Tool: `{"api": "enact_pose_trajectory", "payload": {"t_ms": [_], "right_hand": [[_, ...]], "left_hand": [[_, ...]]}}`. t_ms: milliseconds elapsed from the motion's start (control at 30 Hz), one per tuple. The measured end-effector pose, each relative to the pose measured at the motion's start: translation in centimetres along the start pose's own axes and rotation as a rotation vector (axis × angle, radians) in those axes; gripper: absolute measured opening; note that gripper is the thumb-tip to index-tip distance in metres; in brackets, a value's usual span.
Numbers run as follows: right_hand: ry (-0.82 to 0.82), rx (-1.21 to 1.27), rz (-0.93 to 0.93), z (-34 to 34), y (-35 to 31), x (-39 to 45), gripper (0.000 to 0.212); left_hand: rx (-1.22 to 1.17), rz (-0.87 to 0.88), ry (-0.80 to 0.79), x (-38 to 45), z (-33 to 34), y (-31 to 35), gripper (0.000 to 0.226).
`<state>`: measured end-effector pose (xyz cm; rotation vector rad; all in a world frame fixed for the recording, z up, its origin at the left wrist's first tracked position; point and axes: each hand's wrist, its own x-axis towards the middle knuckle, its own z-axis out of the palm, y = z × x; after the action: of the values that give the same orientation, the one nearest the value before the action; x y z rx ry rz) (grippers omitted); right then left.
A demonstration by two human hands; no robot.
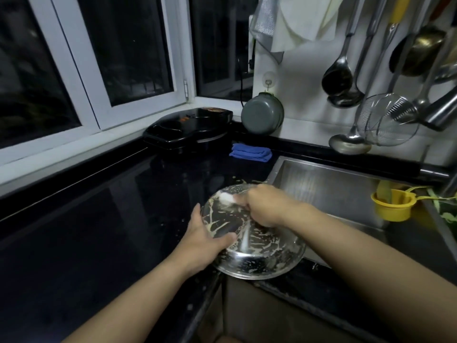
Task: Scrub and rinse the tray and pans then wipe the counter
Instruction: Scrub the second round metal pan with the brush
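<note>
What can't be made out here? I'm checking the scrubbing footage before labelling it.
All in the head view:
- Scrubber: a white blur; most of it is hidden inside the right hand.
- Pan: both hands cover parts of its surface; the left hand hides its left rim.
- Sink: the right forearm hides its floor and drain.
- Tap: cut off by the right edge.
- Yellow cup: contents too dim to identify.
</note>
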<state>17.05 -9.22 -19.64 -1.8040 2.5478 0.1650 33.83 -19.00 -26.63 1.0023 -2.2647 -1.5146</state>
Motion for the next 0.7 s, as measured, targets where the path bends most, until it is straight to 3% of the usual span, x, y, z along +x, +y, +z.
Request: {"api": "enact_pose_trajectory", "payload": {"t_ms": [67,133,200,367,500,633,700], "right_hand": [[-0.034,0.010,-0.102,-0.1,-1.2,0.6,0.048],[0.000,-0.053,0.009,-1.4,-0.1,1.9,0.038],[0.009,-0.112,0.082,-2.0,1.0,2.2,0.035],[-0.085,-0.064,-0.190,-1.8,-1.9,-1.0,0.020],[-0.026,-0.081,0.079,-2.5,0.8,-4.5,0.019],[-0.097,0.027,0.013,-1.0,-0.9,-8.3,0.030],[-0.058,0.021,0.104,-0.5,1.9,-9.0,0.030]], "left_hand": [[0.025,-0.039,-0.056,-0.2,-0.7,0.0,0.128],[0.131,-0.069,-0.018,-0.8,-1.2,0.2,0.124],[0.258,-0.059,0.021,-2.0,-1.2,1.0,0.106],[0.301,-0.030,0.048,-3.1,-1.3,1.9,0.093],[0.263,-0.040,0.052,-3.2,-1.1,1.3,0.100],[0.320,0.011,0.161,-2.7,-0.5,-0.2,0.111],[0.418,0.061,0.241,-2.9,-0.1,-0.2,0.104]]}}
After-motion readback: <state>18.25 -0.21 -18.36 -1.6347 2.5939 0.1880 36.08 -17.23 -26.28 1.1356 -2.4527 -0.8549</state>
